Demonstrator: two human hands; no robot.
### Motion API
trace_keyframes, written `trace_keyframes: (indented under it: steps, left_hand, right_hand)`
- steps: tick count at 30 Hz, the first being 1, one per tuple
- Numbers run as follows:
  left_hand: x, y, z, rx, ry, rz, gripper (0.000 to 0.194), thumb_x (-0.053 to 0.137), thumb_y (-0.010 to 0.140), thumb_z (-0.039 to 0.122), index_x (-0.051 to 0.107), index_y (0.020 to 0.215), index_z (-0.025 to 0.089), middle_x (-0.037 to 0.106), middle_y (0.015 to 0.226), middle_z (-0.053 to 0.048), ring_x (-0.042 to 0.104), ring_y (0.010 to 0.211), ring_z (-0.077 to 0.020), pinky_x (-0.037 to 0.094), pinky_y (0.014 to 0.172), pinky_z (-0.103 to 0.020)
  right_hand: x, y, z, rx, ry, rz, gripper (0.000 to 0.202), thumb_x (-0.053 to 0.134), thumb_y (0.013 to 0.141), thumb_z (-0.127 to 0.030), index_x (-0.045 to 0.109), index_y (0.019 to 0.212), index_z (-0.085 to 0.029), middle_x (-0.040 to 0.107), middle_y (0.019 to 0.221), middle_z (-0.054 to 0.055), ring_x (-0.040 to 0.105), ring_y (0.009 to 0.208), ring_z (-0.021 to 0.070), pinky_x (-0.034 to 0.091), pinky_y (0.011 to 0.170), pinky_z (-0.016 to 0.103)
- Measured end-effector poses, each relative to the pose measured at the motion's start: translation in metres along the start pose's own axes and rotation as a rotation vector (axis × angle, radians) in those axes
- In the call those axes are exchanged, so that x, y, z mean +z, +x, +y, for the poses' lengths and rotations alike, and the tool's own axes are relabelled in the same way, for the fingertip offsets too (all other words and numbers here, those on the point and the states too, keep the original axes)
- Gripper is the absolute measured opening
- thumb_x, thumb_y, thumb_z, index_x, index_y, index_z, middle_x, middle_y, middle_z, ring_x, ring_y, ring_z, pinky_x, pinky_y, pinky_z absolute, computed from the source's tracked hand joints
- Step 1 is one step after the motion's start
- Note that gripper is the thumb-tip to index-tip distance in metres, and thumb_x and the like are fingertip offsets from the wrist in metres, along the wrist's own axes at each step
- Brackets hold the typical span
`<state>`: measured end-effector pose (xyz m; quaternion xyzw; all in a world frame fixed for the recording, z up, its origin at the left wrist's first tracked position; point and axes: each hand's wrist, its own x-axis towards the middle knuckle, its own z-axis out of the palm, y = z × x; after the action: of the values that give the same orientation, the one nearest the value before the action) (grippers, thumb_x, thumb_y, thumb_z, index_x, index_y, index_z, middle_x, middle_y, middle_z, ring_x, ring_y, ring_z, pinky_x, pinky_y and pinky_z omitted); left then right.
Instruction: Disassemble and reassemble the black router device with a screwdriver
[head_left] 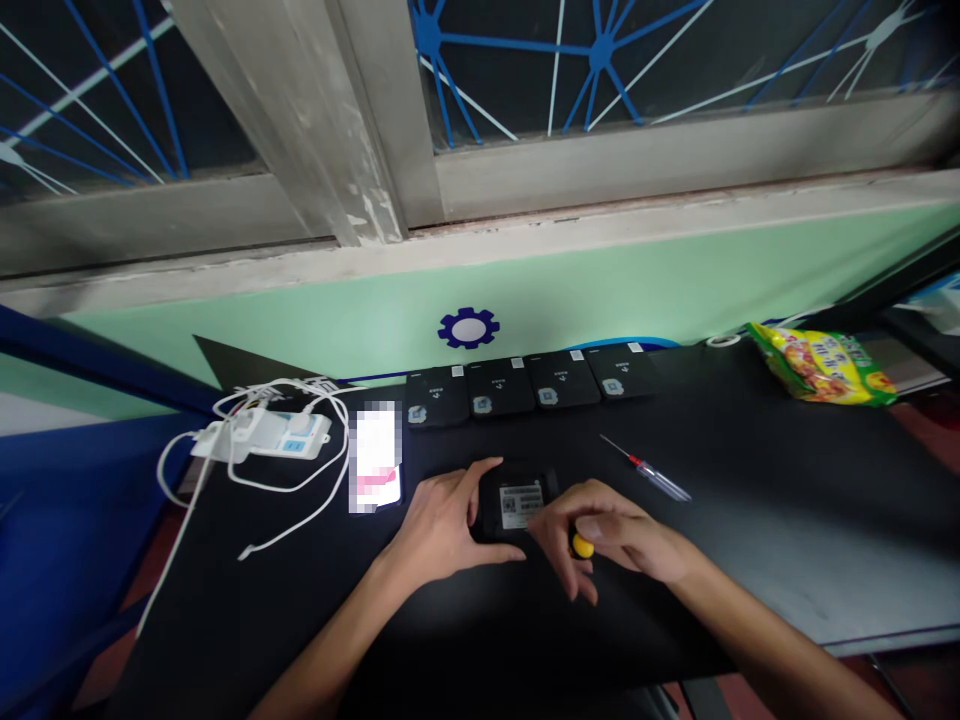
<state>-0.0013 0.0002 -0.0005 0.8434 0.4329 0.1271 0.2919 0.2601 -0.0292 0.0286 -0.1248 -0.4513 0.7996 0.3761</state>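
A flat black device (491, 505) with a white barcode label (523, 506) lies on the black table in front of me. My left hand (442, 520) grips its left side, with the thumb along the near edge and the fingers at the far edge. Over its right end, my right hand (600, 530) is closed around a tool with a rounded yellow-and-black handle (583, 546). The rest of that tool is hidden by my fingers, so I cannot tell whether its tip touches the device.
Several black boxes (500, 390) stand in a row along the wall. A phone (379, 495) with a lit screen and a white power strip (281, 432) with tangled cables lie left. A clear-handled screwdriver (660, 479) and a yellow-green snack bag (821, 368) are right.
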Motion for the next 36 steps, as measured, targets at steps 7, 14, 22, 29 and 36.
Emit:
trace_keyframes:
  steps: [7, 14, 22, 29, 36]
  left_hand:
    - [0.0001, 0.0002, 0.0, -0.004, 0.0, -0.002, 0.101, 0.092, 0.077, 0.073, 0.05, 0.156, 0.027, 0.064, 0.079, 0.006, 0.071, 0.069, -0.0232, 0.05, 0.065, -0.033]
    - [0.0024, -0.0008, -0.0011, -0.01, -0.009, -0.005, 0.107, 0.095, 0.072, 0.074, 0.051, 0.157, 0.027, 0.063, 0.077, 0.007, 0.069, 0.067, -0.0221, 0.048, 0.063, -0.032]
    - [0.0009, -0.0005, -0.0006, -0.001, -0.01, 0.003, 0.104, 0.094, 0.074, 0.073, 0.051, 0.156, 0.027, 0.063, 0.078, 0.007, 0.069, 0.067, -0.0221, 0.048, 0.065, -0.033]
    - [0.0015, -0.0009, 0.0, -0.001, -0.007, 0.007, 0.104, 0.093, 0.074, 0.075, 0.05, 0.156, 0.028, 0.064, 0.079, 0.006, 0.07, 0.068, -0.0228, 0.048, 0.065, -0.032]
    - [0.0013, -0.0007, 0.0002, -0.01, -0.006, 0.01, 0.105, 0.094, 0.073, 0.075, 0.052, 0.156, 0.026, 0.065, 0.08, 0.005, 0.071, 0.069, -0.0236, 0.051, 0.066, -0.034]
  right_hand:
    - [-0.0001, -0.002, 0.0014, 0.024, 0.038, -0.03, 0.026, 0.082, 0.093, -0.037, 0.066, 0.1, -0.017, 0.073, 0.082, 0.004, 0.061, 0.064, 0.0153, 0.046, 0.063, 0.026]
    - [-0.0026, -0.0025, -0.0015, 0.027, -0.025, -0.016, 0.041, 0.062, 0.107, -0.041, 0.077, 0.086, -0.01, 0.067, 0.071, 0.005, 0.055, 0.058, 0.014, 0.038, 0.06, 0.028]
    - [-0.0005, -0.005, 0.003, 0.033, 0.051, -0.018, 0.028, 0.087, 0.09, -0.034, 0.065, 0.098, -0.017, 0.07, 0.081, 0.002, 0.062, 0.066, 0.0148, 0.048, 0.067, 0.027]
    - [-0.0022, -0.0045, 0.0034, 0.013, 0.038, -0.013, 0.031, 0.08, 0.096, -0.043, 0.068, 0.101, -0.015, 0.065, 0.077, 0.001, 0.055, 0.06, 0.0127, 0.041, 0.062, 0.026]
    - [-0.0031, -0.0027, -0.0003, -0.02, -0.044, 0.026, 0.026, 0.077, 0.098, -0.039, 0.074, 0.093, -0.014, 0.07, 0.087, 0.007, 0.061, 0.077, 0.0187, 0.047, 0.071, 0.03]
